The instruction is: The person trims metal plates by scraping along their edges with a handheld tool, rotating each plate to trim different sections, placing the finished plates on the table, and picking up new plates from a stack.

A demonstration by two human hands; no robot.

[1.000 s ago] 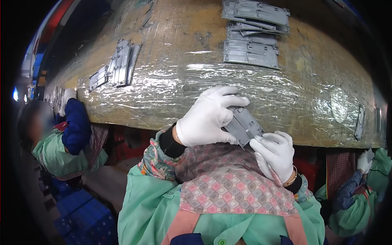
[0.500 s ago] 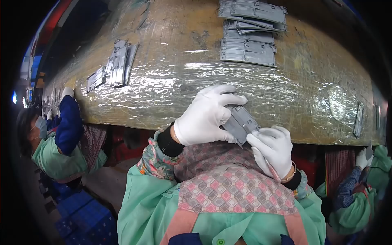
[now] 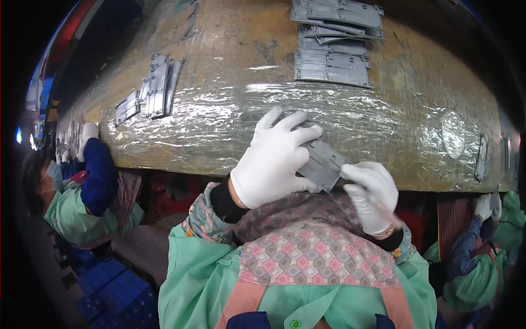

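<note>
In a white glove, my left hand (image 3: 274, 159) grips a flat grey plate (image 3: 324, 165) by its left side, thumb at the lower edge and some fingers spread above. The plate is tilted near the table's front edge and has small raised details. My right hand (image 3: 372, 193), also gloved in white, is at the plate's right edge with its fingers closed. A slim pinkish tool (image 3: 390, 213) sticks out from the back of that hand; it is smeared by motion, and its tip is hidden.
Grey plates lie in an overlapping stack (image 3: 332, 67) at the back and in a smaller pile (image 3: 158, 86) to the left. Clear film covers the table (image 3: 219, 120). One co-worker (image 3: 87, 192) sits at left, another (image 3: 474, 257) at right. Blue boxes (image 3: 115, 290) stand lower left.
My left hand's fingers have lifted and spread on the plate. My right hand has shifted slightly right and up, and the tool in it has swung.
</note>
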